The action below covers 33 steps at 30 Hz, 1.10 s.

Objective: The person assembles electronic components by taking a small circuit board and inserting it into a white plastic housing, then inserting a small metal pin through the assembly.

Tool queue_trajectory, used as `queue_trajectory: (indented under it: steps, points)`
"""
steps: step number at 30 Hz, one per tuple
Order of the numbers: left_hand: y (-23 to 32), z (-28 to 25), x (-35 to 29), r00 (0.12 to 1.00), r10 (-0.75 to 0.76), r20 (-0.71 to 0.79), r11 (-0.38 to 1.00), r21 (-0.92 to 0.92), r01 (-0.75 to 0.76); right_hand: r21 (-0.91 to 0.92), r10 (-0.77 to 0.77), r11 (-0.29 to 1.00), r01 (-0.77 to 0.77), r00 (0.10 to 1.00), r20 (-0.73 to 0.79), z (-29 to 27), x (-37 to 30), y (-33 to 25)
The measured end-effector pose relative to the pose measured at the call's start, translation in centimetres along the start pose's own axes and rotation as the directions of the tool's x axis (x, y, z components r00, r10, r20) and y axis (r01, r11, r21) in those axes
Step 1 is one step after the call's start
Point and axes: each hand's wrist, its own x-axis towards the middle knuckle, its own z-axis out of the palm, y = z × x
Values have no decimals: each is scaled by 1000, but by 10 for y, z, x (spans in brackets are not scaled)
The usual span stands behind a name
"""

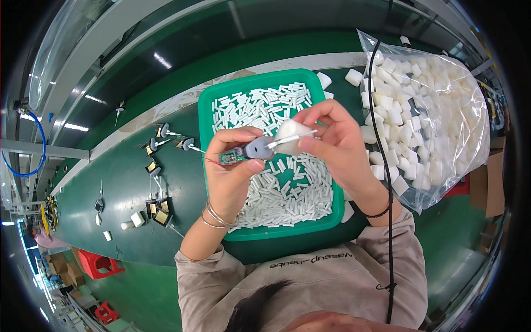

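Above a green tray (331, 223), my left hand (228, 180) is closed round a small grey device (258, 148) with a bare green circuit board (232, 156) at its left end. From the grey part a thin white stem (303, 135) points right. My right hand (343, 152) pinches a white foam piece (287, 131) beside that stem; its thumb lies near the stem's end. Whether the foam is fixed to the stem cannot be made out. Short white tubes (282, 202) fill much of the tray beneath both hands.
A clear plastic bag (459, 127) of white foam pieces lies to the right, with a black cable (390, 238) hanging in front. Several similar devices (160, 212) with stems lie on the green table (124, 177) at the left. Red stools (97, 264) stand on the floor.
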Motion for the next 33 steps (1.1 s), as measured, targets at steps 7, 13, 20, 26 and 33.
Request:
queue_trajectory:
  steps: [7, 13, 20, 26, 33]
  points:
    - [-2, -1, -4, 995, -81, -64, 962, -266, 61, -103, 179, 980, -172, 982, 59, 5, -4, 3]
    - [-5, 0, -1, 991, -72, -110, 968, -245, 44, -409, -96, 908, 89, 995, 3, -1, -6, -2]
    - [-11, 1, -3, 1000, 7, -17, 999, -43, -7, -131, -138, 983, 128, 988, -69, 2, -14, 13]
    - [-2, 1, -1, 1000, -19, -7, 993, 117, 20, -500, -352, 795, 344, 933, 82, 1, -9, 5]
    - [7, 2, -1, 997, 7, 71, 970, 241, -24, -571, -560, 554, 607, 778, 284, -2, -8, 15]
